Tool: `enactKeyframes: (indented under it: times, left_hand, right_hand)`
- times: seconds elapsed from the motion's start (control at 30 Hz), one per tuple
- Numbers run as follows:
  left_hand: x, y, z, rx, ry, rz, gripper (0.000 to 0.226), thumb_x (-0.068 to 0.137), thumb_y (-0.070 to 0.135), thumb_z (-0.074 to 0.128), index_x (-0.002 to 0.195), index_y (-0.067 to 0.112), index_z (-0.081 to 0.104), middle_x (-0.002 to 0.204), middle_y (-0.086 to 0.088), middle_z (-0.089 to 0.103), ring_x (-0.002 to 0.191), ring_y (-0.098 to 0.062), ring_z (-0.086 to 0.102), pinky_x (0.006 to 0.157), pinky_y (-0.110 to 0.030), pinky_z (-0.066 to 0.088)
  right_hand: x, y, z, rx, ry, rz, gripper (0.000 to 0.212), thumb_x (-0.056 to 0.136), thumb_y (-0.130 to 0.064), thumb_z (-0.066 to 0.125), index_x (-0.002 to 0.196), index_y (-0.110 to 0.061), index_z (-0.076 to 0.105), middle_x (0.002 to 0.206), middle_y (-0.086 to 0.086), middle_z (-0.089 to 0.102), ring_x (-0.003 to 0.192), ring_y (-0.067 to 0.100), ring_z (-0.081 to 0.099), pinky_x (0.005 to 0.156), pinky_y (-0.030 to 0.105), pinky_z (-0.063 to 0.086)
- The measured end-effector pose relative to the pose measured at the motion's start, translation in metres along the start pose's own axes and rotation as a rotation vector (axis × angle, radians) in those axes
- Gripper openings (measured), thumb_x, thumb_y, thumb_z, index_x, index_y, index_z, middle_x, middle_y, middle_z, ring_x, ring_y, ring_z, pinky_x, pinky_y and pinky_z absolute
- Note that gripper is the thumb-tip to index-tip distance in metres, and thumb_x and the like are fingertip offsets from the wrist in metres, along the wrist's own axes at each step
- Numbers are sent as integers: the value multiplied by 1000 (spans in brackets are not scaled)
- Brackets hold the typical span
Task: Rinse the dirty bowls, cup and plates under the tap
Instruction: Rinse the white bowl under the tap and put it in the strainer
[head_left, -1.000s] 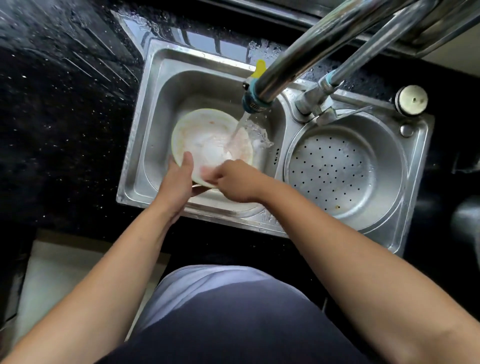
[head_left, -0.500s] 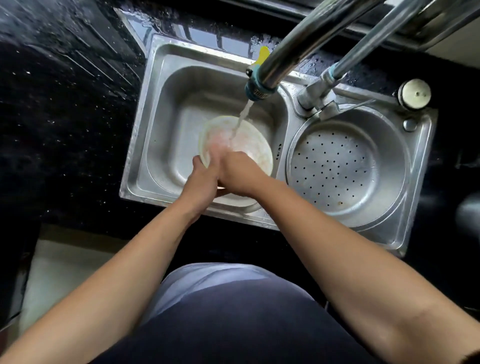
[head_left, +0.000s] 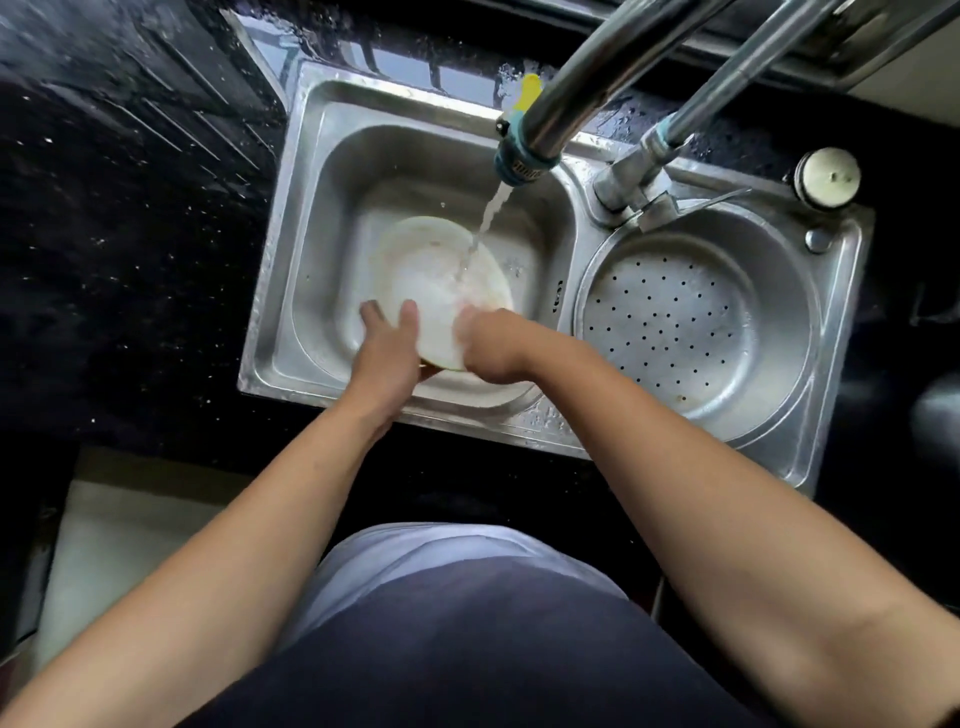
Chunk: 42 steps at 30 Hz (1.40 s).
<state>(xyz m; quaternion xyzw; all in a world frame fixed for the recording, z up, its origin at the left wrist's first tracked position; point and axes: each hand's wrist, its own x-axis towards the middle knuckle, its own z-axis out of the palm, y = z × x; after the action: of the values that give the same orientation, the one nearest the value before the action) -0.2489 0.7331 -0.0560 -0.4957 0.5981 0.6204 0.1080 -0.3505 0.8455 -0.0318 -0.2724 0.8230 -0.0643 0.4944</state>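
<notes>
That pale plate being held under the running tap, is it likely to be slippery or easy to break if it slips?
Probably slippery: water from the tap runs over the plate, so its face is wet. It looks stiff, keeping its round shape though the left hand and right hand hold only its near edge. If ceramic, it could chip against the steel sink; the material is unclear.

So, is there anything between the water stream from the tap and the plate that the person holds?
Nothing visible blocks it. The stream falls freely from the tap spout onto the plate; the left hand and right hand grip its near edge, below where the water lands.
</notes>
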Motion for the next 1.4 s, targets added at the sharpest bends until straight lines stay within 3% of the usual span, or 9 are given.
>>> enactKeyframes:
  times: [0.2, 0.33, 0.47, 0.57, 0.67, 0.8, 0.9, 1.2, 1.4]
  left_hand:
    - [5, 5, 3, -228, -1, -45, 54, 107, 44, 47, 151, 16, 32, 131, -8, 64, 102, -24, 74, 58, -28, 63]
    - [5, 3, -9, -103, 33, 28, 30, 107, 39, 46, 130, 23, 36, 117, -1, 60, 104, -27, 70, 78, -46, 67]
    - [1, 6, 4, 26, 18, 80, 39, 102, 45, 44, 133, 23, 39, 106, 13, 61, 98, -14, 68, 77, -38, 63]
    - [17, 8, -12, -278, 44, 0, 45, 107, 31, 48, 150, 25, 38, 128, 2, 63, 104, -16, 71, 67, -37, 67]
    - [22, 9, -19, -349, 59, 23, 47, 103, 15, 55, 146, 29, 41, 130, 2, 59, 114, -24, 66, 64, -32, 65]
    - [17, 16, -1, -330, 34, 80, 59, 89, -6, 53, 137, 25, 41, 133, -6, 58, 117, -30, 63, 60, -27, 62]
    - [21, 22, -3, -404, 60, 68, 66, 85, -9, 49, 141, 26, 41, 130, -4, 61, 110, -23, 67, 59, -26, 62]
    - [28, 18, -7, -480, 66, 30, 64, 82, -14, 46, 126, 32, 52, 117, 1, 67, 105, -23, 70, 59, -29, 62]
    - [34, 13, -8, -755, -8, -144, 56, 92, -17, 50, 144, 3, 55, 133, -26, 69, 115, -42, 71, 67, -43, 66]
  right_hand:
    - [-10, -13, 7, 253, 51, -227, 43, 103, -21, 44, 144, -28, 56, 151, 5, 56, 139, 26, 50, 110, 36, 40]
    - [-4, 2, 8, -146, -44, -126, 65, 98, -30, 55, 156, -7, 35, 165, 17, 29, 151, 37, 28, 123, 41, 26]
    - [-14, -13, 22, -25, -22, -123, 110, 89, -23, 66, 161, -7, -16, 168, 19, -22, 158, 32, -14, 129, 42, 3]
    - [-24, -16, 35, -2, 89, -324, 93, 86, -19, 64, 163, -15, 13, 171, 10, 15, 159, 24, 10, 128, 46, 5]
    - [-12, 2, 9, -204, 216, -171, 62, 91, -20, 53, 151, -15, 39, 161, 10, 36, 150, 27, 31, 126, 49, 10]
    - [0, -6, 4, -271, 151, -143, 67, 87, -18, 51, 152, -16, 34, 165, 15, 26, 149, 33, 29, 123, 50, 26]
    - [-7, -8, 10, -150, 108, -327, 83, 85, -16, 55, 161, -19, 23, 171, 6, 17, 157, 23, 20, 129, 46, 11]
    - [-3, -13, 23, -268, 210, -213, 79, 93, -23, 51, 161, -9, 14, 172, 11, 7, 159, 26, 4, 123, 65, 5]
    - [-26, 0, 26, -131, 421, -258, 63, 88, -9, 55, 150, -13, 46, 170, 7, 23, 160, 28, 9, 125, 62, 5]
